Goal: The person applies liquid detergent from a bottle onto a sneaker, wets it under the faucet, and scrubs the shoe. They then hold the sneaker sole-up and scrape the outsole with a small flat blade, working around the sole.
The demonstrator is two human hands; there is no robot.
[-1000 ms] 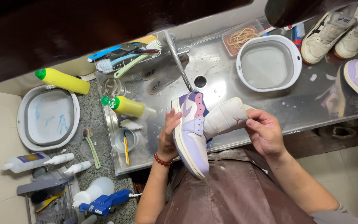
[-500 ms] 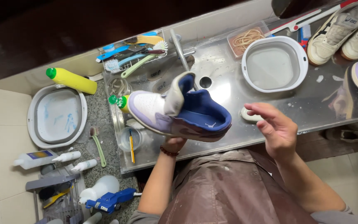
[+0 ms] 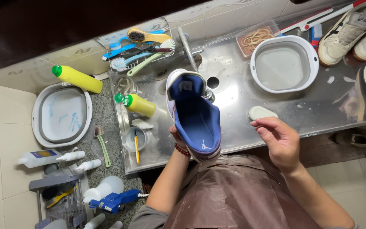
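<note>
Holding a purple sneaker over the wet steel counter's front edge, the left hand gripped it from beneath; the right hand hovered half-open and empty beside a white soap bar.

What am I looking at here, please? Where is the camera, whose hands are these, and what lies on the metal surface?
The camera sits on a person's head and looks straight down, so the two bare hands are that person's own, above a brown apron. The left hand holds a shoe from below, its opening turned up so the blue lining shows. The right hand is open and holds nothing; it hovers near a small pale bar, perhaps soap. The metal surface is a wet sink counter with a drain. On it lie a white basin, a yellow bottle with a green cap, a rack of brushes and, far right, more shoes.
</note>
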